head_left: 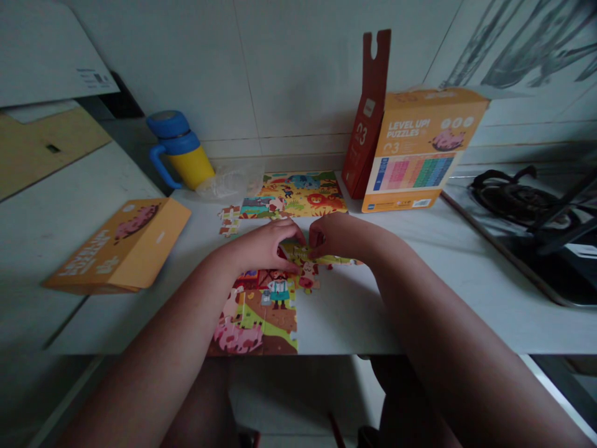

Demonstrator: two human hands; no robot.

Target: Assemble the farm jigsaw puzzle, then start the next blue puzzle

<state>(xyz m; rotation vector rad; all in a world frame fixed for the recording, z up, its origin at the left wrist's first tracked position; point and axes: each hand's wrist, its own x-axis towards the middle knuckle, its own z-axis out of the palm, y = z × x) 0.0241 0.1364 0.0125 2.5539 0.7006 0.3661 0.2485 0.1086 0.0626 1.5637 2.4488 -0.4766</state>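
Observation:
A partly joined jigsaw puzzle (261,320) lies on the white tabletop, showing a farm scene with a pink spotted pig and a figure in a teal apron. At its upper right part my left hand (280,239) is curled, thumb and fingers on the yellow-green puzzle pieces (298,252). My right hand (329,235) bends its fingers onto the same pieces from the right; its fingertips are partly hidden. Just below the hands sits a loose puzzle piece (308,277) with a reddish animal. More puzzle pieces (228,221) lie beyond my left wrist.
A picture sheet with animals (298,194) lies behind the hands. An orange puzzle box (415,149) stands open at back right, another orange box (124,246) lies left. A blue-yellow bottle (181,149) stands beside clear plastic (233,180). A gas stove (527,205) is at right.

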